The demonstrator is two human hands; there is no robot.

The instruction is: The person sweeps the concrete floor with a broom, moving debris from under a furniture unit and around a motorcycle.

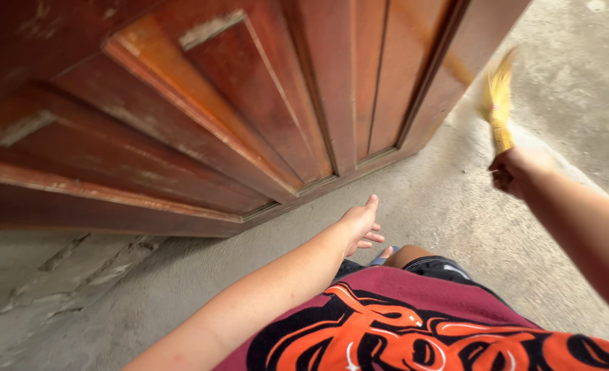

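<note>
A person's right hand [514, 170] closes around the handle of a yellow-bristled broom [498, 103], bristles blurred above a concrete floor [469, 220] beside the corner of a red-brown wooden door [249, 103]. The left hand [359, 225] hangs open and empty, fingers loosely spread, just short of the door's lower edge.
</note>
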